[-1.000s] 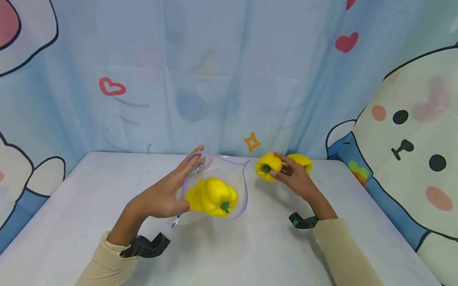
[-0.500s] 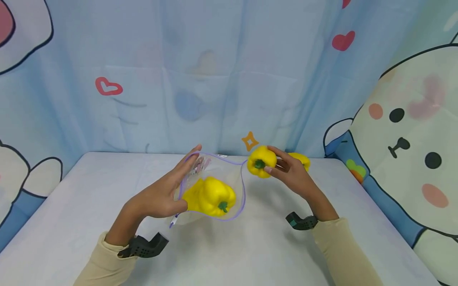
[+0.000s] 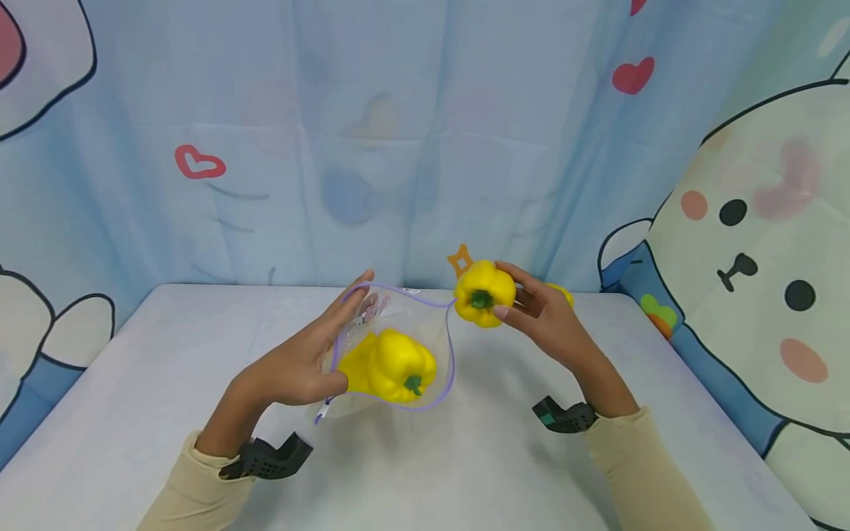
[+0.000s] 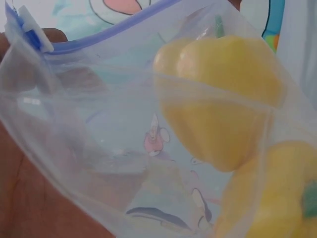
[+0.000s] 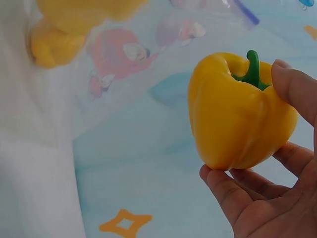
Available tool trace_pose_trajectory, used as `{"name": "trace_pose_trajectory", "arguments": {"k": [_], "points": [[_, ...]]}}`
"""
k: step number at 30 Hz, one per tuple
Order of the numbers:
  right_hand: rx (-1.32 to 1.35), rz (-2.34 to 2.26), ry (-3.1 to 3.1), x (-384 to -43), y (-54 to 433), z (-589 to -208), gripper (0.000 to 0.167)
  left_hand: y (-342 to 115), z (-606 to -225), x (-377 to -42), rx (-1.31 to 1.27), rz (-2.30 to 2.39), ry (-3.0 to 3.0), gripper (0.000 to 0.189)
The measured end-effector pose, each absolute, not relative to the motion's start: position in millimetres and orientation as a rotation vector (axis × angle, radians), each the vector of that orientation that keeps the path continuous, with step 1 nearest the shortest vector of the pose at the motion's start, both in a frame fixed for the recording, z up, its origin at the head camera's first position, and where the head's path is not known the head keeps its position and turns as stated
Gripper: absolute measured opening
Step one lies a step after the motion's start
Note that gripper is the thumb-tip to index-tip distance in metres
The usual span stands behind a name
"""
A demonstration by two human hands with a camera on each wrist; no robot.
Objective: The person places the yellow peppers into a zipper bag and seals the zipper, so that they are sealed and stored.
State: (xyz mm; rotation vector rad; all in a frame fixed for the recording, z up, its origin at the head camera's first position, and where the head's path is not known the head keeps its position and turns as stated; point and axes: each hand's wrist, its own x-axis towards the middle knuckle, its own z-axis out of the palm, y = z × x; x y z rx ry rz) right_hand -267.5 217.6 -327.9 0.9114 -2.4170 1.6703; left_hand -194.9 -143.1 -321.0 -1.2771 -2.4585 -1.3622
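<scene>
- Clear zip bag (image 4: 114, 131) fills most of the shot, purple zip strip (image 4: 119, 28) slanting across the top, white-and-blue slider (image 4: 36, 30) at upper left
- Left hand (image 4: 34, 196) holds it along the left side, skin showing right by the slider
- Yellow pepper (image 4: 218, 104), green stem up; the film's hazy, so can't swear it's inside
- Second pepper (image 4: 277, 193) lower right, cut off by the frame
- Little pink cartoon figure (image 4: 154, 140) near the middle
</scene>
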Motion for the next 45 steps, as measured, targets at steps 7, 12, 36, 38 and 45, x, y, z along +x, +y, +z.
{"name": "trace_pose_trajectory", "arguments": {"k": [7, 12, 36, 38, 45], "points": [[1.004, 1.643, -2.331, -253, 214, -314, 0.063, -143, -323, -195, -1.276, -1.355, -2.452, 0.099], [1.029, 1.65, -2.266, -244, 210, -308, 0.064, -142, -324, -195, -1.267, -1.346, -2.448, 0.098], [1.468, 1.719, -2.071, -202, 180, -296, 0.064, -140, -324, -195, -1.258, -1.348, -2.459, 0.098], [1.484, 1.702, -2.075, -200, 178, -296, 0.064, -140, -324, -195, -1.26, -1.355, -2.459, 0.098], [1.575, 1.669, -2.106, -195, 173, -298, 0.064, -138, -324, -195, -1.261, -1.407, -2.447, 0.1]]}}
